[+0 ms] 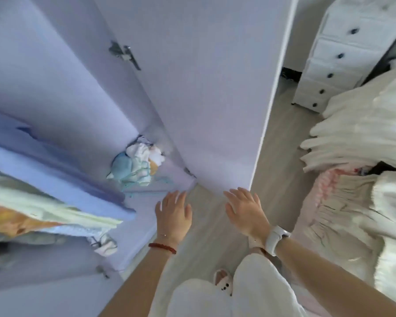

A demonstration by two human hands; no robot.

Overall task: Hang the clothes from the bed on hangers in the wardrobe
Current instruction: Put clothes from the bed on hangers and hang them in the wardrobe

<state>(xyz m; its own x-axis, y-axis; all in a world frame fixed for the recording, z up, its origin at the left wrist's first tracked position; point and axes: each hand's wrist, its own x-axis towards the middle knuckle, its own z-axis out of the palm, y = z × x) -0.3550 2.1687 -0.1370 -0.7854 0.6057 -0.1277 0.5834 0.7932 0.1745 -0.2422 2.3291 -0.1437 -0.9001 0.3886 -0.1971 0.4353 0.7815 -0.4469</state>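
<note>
The wardrobe stands open to the left of both hands; its door is just ahead of them. The clothes lie on the bed, right of the right hand. Left hand and right hand: fingers spread, holding nothing. Risk: no hanger is clearly visible, and a swinging door may strike the fingers.

A white chest of drawers with dark knobs stands at the upper right on the pale wood floor. A slipper shows at the bottom.
</note>
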